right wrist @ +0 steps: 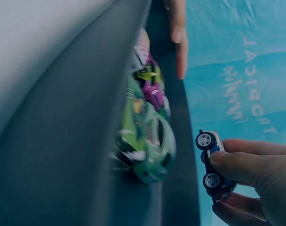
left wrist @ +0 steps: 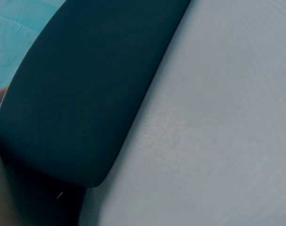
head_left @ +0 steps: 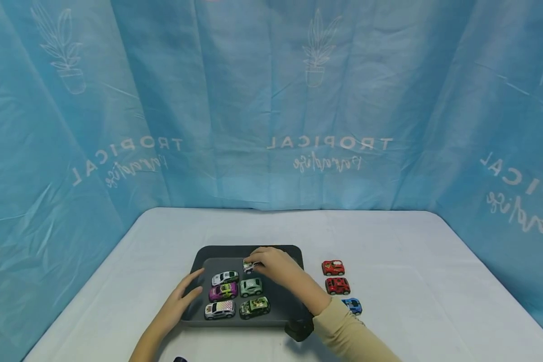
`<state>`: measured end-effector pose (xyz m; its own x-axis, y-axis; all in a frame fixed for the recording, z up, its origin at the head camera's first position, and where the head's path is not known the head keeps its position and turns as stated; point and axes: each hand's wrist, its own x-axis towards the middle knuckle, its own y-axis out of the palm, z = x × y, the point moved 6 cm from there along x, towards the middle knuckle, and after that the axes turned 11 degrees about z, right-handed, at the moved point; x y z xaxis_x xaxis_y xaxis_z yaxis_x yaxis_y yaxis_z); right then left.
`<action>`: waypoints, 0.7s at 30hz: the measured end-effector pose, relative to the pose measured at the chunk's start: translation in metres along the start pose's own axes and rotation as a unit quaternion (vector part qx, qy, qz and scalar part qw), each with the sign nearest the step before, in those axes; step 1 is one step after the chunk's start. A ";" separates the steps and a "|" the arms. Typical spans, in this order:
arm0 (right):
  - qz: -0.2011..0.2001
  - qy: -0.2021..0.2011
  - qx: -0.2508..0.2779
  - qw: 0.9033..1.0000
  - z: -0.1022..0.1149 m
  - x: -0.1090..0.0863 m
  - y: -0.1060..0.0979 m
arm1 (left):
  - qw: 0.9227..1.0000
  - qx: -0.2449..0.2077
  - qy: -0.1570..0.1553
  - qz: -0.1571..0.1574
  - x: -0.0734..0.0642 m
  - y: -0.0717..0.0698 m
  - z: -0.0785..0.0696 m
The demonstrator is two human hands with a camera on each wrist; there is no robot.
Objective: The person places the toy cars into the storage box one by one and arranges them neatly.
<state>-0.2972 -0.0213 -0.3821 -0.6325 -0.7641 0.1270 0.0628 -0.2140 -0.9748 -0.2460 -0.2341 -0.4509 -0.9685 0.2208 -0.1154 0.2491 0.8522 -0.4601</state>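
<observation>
My right hand (head_left: 276, 266) pinches a small white toy car (right wrist: 218, 141) with dark blue parts between thumb and fingers, over the back of the grey tray (head_left: 278, 304). The right wrist view shows its wheels side-on. At the tray's left side is my left hand (head_left: 179, 301), fingers loosely extended by the rim; whether they touch it I cannot tell. Inside the tray sit a white-and-green car (head_left: 224, 278), a purple-and-yellow car (head_left: 223, 291), a pale green car (head_left: 251, 286), a white checkered car (head_left: 219, 309) and a green patterned car (head_left: 255, 307).
Right of the tray, two red cars (head_left: 333, 267) and a blue car (head_left: 353, 305), partly behind my sleeve, stand on the white tablecloth (head_left: 412, 281). A black wrist device (head_left: 299, 329) hangs under my right arm. Blue curtains (head_left: 235, 110) surround the table.
</observation>
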 end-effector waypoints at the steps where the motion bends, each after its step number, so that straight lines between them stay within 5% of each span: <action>1: 0.004 0.002 -0.001 1.000 0.001 0.002 0.002 | 1.000 0.001 -0.001 -0.001 0.000 0.000 0.000; 9: 0.041 0.046 0.007 0.998 0.002 0.012 0.023 | 1.000 0.005 -0.003 -0.004 0.000 -0.001 0.000; 21: 0.049 0.049 0.018 0.997 0.002 0.016 0.038 | 1.000 0.014 -0.010 -0.011 0.001 0.000 -0.001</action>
<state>-0.3031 -0.0432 -0.4164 -0.6936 -0.7203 0.0108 0.1552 -0.1641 -0.9742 -0.2468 -0.2336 -0.4505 -0.9736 0.1921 -0.1233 0.2280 0.8427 -0.4877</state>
